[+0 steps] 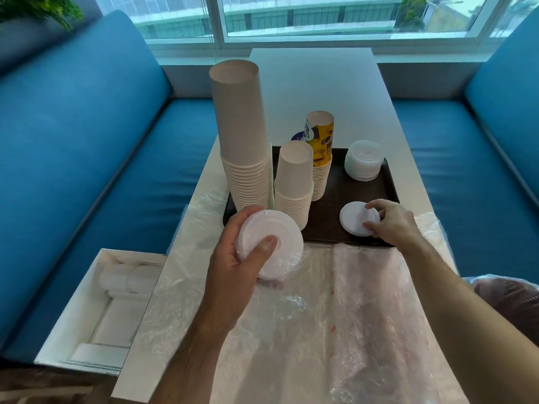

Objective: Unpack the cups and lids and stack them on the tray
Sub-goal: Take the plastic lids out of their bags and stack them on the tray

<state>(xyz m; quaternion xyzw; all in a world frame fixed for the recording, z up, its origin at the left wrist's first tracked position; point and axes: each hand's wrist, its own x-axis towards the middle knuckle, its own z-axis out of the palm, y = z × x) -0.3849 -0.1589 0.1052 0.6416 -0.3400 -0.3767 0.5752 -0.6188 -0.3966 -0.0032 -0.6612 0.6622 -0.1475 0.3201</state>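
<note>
Two lid stacks in play | left hand (233,258) clamps lids (269,243) at tray's (388,182) 7 o'clock, thumb on top | right hand (393,220) pinches small stack (357,218) on tray, 5 o'clock | light, thin, slippery plastic, I judge; grip rims.

This looks like a café or canteen booth. Blue padded bench seats (87,147) face each other across a narrow white tabletop (320,83), which runs away from the fingers (376,204) to a wide window (291,16) overlooking other buildings. Just beyond the fingers, a dark serving tray (364,196) holds tall stacks of paper takeaway cups (242,141) and a pile of white plastic lids (363,160).
</note>
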